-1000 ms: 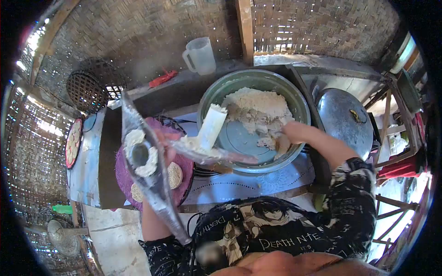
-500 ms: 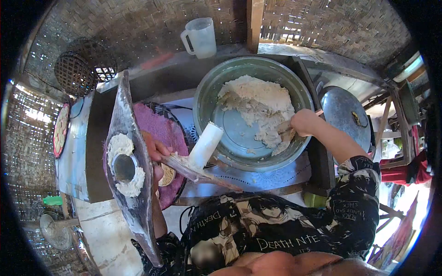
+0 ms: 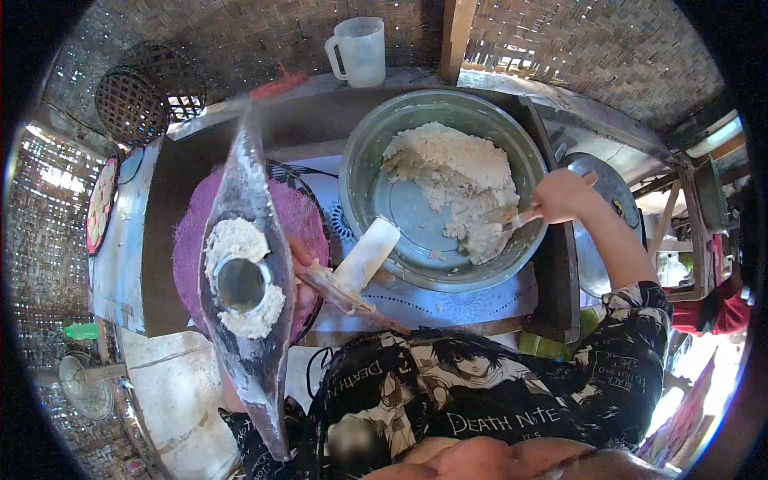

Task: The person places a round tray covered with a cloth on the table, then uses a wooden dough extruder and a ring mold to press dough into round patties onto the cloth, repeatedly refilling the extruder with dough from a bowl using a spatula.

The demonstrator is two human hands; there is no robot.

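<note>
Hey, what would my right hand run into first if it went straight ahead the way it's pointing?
Probably the rim of the round basin, right beside your right hand. Depth is unclear, so it might clear the rim and meet the pale dough beyond instead.

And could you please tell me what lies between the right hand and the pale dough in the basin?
In the head view, a utensil held by the right hand spans that stretch, its far end at the pale dough.
</note>
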